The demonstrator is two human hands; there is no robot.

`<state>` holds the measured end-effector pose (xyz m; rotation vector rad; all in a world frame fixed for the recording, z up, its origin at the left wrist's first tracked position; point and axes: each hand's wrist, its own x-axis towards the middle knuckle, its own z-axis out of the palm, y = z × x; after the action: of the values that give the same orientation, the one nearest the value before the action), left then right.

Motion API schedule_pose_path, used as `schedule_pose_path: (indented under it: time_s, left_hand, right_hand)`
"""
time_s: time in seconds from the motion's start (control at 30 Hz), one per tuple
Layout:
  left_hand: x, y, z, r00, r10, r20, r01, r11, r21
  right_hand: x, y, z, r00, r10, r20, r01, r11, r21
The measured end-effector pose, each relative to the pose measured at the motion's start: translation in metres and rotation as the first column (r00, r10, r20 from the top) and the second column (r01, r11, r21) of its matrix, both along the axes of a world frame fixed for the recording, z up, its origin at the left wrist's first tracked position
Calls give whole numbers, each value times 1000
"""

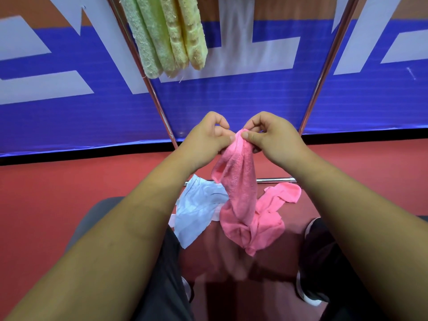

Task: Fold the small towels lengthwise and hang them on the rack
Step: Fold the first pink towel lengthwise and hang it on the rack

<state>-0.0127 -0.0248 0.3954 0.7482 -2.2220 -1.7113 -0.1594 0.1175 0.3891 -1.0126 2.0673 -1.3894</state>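
A pink towel (240,181) hangs bunched from my two hands in mid-frame. My left hand (208,137) pinches its top edge from the left and my right hand (271,137) pinches it from the right, thumbs almost touching. Below it on the red floor lie a second pink towel (275,205) and a pale blue towel (199,209). The metal rack (324,72) stands in front of me, its two chrome legs spreading upward and a low crossbar (275,180) behind the towels. Green and yellow folded towels (166,35) hang from its top at upper left.
A blue and white banner (231,100) runs along the wall behind the rack. The floor (58,181) is glossy red. My legs in dark trousers and black shoes (315,286) flank the towels at the bottom of the view.
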Motion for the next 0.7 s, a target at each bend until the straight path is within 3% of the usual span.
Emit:
schedule_pose_path:
  time_s: [0.23, 0.37, 0.5, 0.7]
  left_hand:
    - [1, 1, 5, 998, 24, -64, -11, 981, 193]
    - [0, 3, 7, 997, 7, -80, 18, 954, 298]
    - [-1, 6, 8, 992, -32, -121, 66, 956, 287]
    - [-3, 4, 5, 993, 63, -104, -42, 980, 195]
  right_hand:
    - [-3, 0, 2, 969, 69, 238, -51, 995, -80]
    - [-2, 2, 3, 948, 57, 313, -45, 998, -44]
    - [-5, 4, 2, 947, 21, 320, -41, 998, 55]
    - [-4, 7, 3, 963, -2, 271, -35, 991, 133]
